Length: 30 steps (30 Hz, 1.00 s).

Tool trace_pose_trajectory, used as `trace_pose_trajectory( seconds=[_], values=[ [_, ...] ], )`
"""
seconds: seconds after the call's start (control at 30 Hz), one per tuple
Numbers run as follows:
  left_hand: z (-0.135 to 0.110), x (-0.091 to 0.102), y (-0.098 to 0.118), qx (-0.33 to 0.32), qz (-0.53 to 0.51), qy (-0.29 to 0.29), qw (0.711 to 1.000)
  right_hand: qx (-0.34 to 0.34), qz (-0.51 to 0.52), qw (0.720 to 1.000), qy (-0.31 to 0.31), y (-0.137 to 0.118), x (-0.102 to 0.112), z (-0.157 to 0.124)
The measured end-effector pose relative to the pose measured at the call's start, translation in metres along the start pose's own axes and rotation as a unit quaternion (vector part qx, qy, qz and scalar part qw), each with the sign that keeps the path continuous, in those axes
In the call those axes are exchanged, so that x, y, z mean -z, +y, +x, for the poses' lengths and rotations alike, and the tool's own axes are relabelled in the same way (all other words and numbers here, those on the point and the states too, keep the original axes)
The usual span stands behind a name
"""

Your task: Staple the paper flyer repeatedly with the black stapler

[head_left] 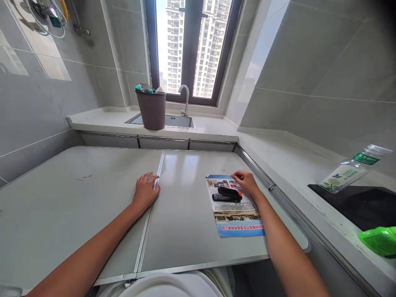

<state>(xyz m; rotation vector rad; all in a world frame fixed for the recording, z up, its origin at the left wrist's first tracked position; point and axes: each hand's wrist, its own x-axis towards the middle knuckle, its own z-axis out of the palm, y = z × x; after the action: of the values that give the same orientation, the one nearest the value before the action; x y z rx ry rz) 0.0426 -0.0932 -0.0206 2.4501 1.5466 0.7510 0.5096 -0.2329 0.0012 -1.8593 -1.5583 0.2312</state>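
Leaflet point(238, 218) lies flat on the right half of the desk point(77, 206). The left hand point(145, 192) rests open on the middle seam. The right hand point(246, 181), fingers bent, touches the leaflet's far corner; pinching or not, I cannot tell. A black stapler point(227, 194) lies on the leaflet.

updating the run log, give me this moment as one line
left hand: flat on table, at centre seam | right hand: fingertips on flyer corner | stapler: lying on flyer

Left hand point(145, 192) flat on the table point(77, 198), right hand point(246, 182) touching the leaflet point(238, 216) beside a stapler point(227, 194)
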Motion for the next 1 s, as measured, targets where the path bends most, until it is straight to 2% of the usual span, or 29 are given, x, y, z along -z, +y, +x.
trace_pose_trajectory(
  seconds=[0.1, 0.2, 0.3, 0.53, 0.73, 0.87, 1.0],
  values=[
    [0.004, -0.004, -0.009, 0.086, 0.08, -0.04, 0.992, 0.032, -0.041, 0.999, -0.004, 0.002, -0.015, 0.005],
    [0.004, -0.006, -0.012, 0.093, 0.096, -0.085, 0.987, 0.085, -0.073, 0.994, 0.0, 0.0, -0.026, 0.009],
    [0.003, -0.007, -0.013, 0.086, 0.098, -0.082, 0.988, 0.113, -0.128, 0.985, 0.012, 0.0, -0.034, 0.014],
    [0.003, -0.008, -0.012, 0.082, 0.107, -0.078, 0.988, 0.109, -0.184, 0.977, -0.022, 0.012, -0.054, 0.026],
    [0.002, -0.009, -0.009, 0.084, 0.105, -0.083, 0.987, 0.039, -0.22, 0.966, -0.131, 0.015, -0.067, 0.038],
    [0.003, -0.009, -0.008, 0.09, 0.109, -0.081, 0.987, 0.036, -0.227, 0.963, -0.138, 0.002, -0.081, 0.041],
    [0.003, -0.008, -0.006, 0.096, 0.109, -0.084, 0.986, 0.039, -0.224, 0.964, -0.14, -0.03, -0.111, 0.05]
  ],
)
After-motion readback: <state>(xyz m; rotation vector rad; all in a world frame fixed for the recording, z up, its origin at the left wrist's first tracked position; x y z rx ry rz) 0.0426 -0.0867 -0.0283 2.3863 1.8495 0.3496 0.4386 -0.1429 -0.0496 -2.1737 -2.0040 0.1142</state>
